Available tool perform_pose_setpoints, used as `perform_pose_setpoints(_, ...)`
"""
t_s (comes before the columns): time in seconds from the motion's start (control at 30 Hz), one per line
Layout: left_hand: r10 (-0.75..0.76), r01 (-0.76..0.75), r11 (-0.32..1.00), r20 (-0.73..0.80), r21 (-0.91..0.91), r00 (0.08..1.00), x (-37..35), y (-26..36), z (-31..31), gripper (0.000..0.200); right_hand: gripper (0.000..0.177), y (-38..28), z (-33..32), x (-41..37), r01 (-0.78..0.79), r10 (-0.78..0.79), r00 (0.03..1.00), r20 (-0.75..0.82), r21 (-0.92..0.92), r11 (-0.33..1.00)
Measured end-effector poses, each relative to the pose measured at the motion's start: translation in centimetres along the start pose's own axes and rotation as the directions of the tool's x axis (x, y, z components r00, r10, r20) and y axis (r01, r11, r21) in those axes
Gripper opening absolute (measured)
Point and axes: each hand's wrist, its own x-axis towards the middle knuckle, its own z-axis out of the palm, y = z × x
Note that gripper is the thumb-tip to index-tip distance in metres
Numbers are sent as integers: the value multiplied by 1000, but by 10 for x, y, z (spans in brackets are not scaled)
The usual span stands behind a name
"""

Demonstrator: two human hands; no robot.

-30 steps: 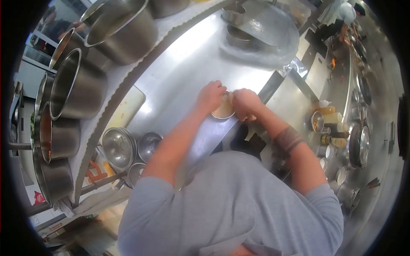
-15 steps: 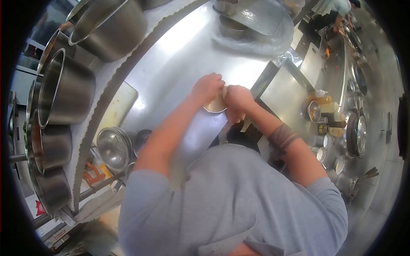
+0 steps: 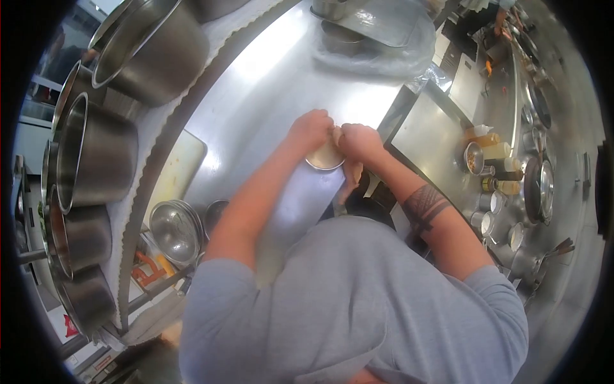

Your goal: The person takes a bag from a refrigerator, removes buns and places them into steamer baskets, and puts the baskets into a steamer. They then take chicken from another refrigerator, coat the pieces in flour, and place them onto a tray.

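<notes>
A small round metal bowl (image 3: 325, 168) with a pale, smooth content sits on the steel worktop in front of me. Above its far rim, my left hand (image 3: 312, 130) is closed, with its knuckles up. Close on its right, my right hand (image 3: 359, 142) is also closed, the two nearly meeting over the bowl. Between them shows a bit of a pale, soft-looking piece (image 3: 337, 136). Another pale flap hangs below my right hand, beside the bowl. My fingertips are hidden, so exactly what each hand grips cannot be made out.
Steel pots (image 3: 97, 150) line a shelf on the left, near a cutting board (image 3: 179, 169) and nested metal bowls (image 3: 176, 233). A plastic-covered tray (image 3: 377, 25) stands at the back. Sauce bottles (image 3: 497, 151) and pans are on the right. Another person's arm (image 3: 501, 19) shows far right.
My view has shifted slightly, so the shelf pots appear lower. Both hands stay closed over the bowl, and more of the bowl's pale content shows between them.
</notes>
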Motion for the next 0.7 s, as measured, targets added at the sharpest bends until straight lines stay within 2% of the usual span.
perform_pose_setpoints(0.07, -210, 213, 976, -81, 35, 974, -10, 5, 7, 5, 33, -15, -6, -36, -1, -4, 998, -65, -74, 997)
perform_pose_setpoints(0.1, -198, 201, 979, -83, 40, 977, -13, 10, 6, 5, 35, -8, 23, -45, -187, 203, 978, -39, 256, 948)
perform_pose_setpoints(0.13, -228, 233, 972, -92, 45, 969, -14, 15, 5, 5, 39, -11, 37, -59, -237, 275, 956, -101, 285, 929)
perform_pose_setpoints(0.2, -277, 282, 959, -98, 39, 956, -20, 25, 6, 5, 37, 1, 35, -56, -223, 219, 975, 46, 279, 934)
perform_pose_setpoints(0.23, -168, 170, 985, -62, 29, 984, -19, 26, 0, 6, 37, 2, 24, -50, -228, 224, 973, 45, 286, 931)
perform_pose_setpoints(0.27, -49, 50, 999, -33, 22, 998, -11, 25, -8, 7, 37, 6, 6, -34, -156, 129, 980, 148, 186, 970)
perform_pose_setpoints(0.3, -42, 43, 999, -29, 28, 999, -9, 24, -7, 7, 37, 9, -2, -27, -70, 44, 963, 265, 91, 993)
perform_pose_setpoints(0.33, -48, 46, 999, 50, 23, 998, -8, 23, -5, 8, 37, 9, -2, -27, -69, 43, 965, 260, 94, 993)
perform_pose_setpoints(0.37, -53, 51, 998, 122, 23, 991, -4, 22, -5, 10, 34, 6, -5, -24, -17, 10, 990, 143, 48, 999)
perform_pose_setpoints(0.4, -48, 45, 998, 114, 35, 992, -5, 24, -3, 10, 31, 6, -6, -19, 32, -32, 999, 22, -5, 999)
perform_pose_setpoints(0.43, -210, 208, 977, 38, 50, 977, -10, 30, 1, 8, 33, 8, 6, -30, 1, -1, 999, -49, 10, 1000)
perform_pose_setpoints(0.47, -365, 367, 929, -45, 52, 930, -14, 36, 4, 7, 36, -1, 16, -48, -130, 142, 979, -149, 86, 988)
perform_pose_setpoints(0.5, -359, 363, 930, -66, 66, 931, -16, 39, 4, 7, 38, 1, 30, -58, -166, 191, 980, -58, 303, 939)
perform_pose_setpoints(0.53, -381, 389, 915, -87, 108, 920, -22, 45, 5, 9, 39, -5, 27, -70, -214, 241, 970, -37, 339, 916)
perform_pose_setpoints(0.6, -401, 414, 895, -109, 164, 910, -27, 55, 4, 13, 36, 2, 20, -71, -180, 175, 984, 43, 302, 936)
perform_pose_setpoints(0.63, -337, 352, 927, -126, 131, 933, -26, 59, -1, 13, 36, 3, 7, -66, -173, 173, 984, 30, 320, 931)
perform_pose_setpoints(0.7, -256, 269, 956, -115, 116, 960, -20, 60, -6, 14, 34, 10, -17, -50, 106, -105, 966, 238, 9, 994)
